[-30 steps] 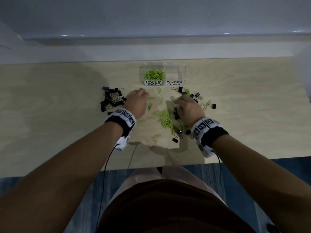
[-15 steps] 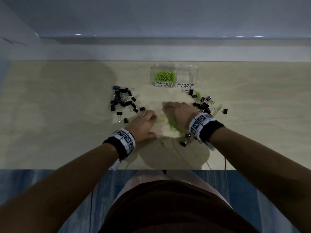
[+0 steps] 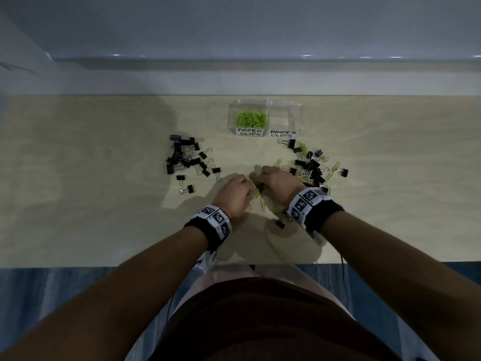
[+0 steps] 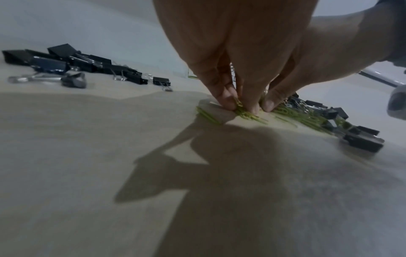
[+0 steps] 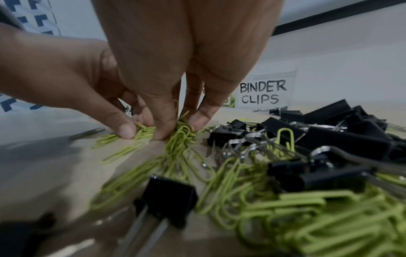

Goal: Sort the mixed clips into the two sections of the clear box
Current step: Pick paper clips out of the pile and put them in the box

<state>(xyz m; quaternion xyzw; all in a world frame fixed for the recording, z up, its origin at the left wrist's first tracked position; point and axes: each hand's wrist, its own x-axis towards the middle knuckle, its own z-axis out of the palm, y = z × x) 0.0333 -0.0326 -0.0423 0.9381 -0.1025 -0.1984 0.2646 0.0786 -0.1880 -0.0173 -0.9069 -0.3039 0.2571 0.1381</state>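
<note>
Paper clips (image 3: 257,192), green, lie bunched mid-table toward the near edge; my left hand (image 3: 232,195) and right hand (image 3: 279,185) both pinch into them, fingertips curled. I should rake them together, shed stray binder clips (image 3: 309,166), then carry them to the clear box (image 3: 265,118) near the far edge.

right hand (image 5: 175,69) pinching green paper clips (image 5: 175,137) | black binder clips (image 5: 329,132) beside

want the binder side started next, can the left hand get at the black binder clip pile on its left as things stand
Probably yes: the binder clip pile lies in the open, nothing between. But the left hand is pinching green paper clips, so it must drop those first.
</note>
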